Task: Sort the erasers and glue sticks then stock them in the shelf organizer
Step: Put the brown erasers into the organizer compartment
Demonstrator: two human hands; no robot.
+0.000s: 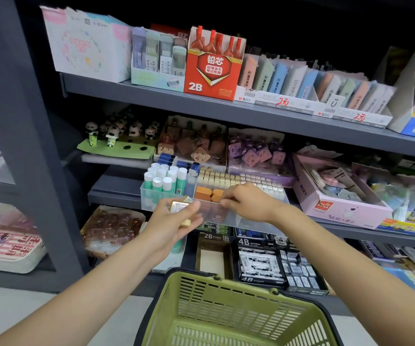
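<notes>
A green basket (229, 313) sits low in front of the person. Above it, the left hand (174, 221) grips a few small wrapped erasers (179, 207), and the right hand (245, 202) pinches the front wall of the clear shelf organizer (216, 213) on the middle shelf (116, 193). Inside the organizer stand white-capped glue sticks (162, 181) on the left, with orange erasers (207, 192) and rows of pale ones (229, 177) beside them.

Single head-worn wide-angle view, facing forward and down at close range onto grey shop shelves (226, 106), the clear shelf organizer (239, 221) near centre, both forearms entering from below, a green basket (226, 313) at the bottom edge.
</notes>
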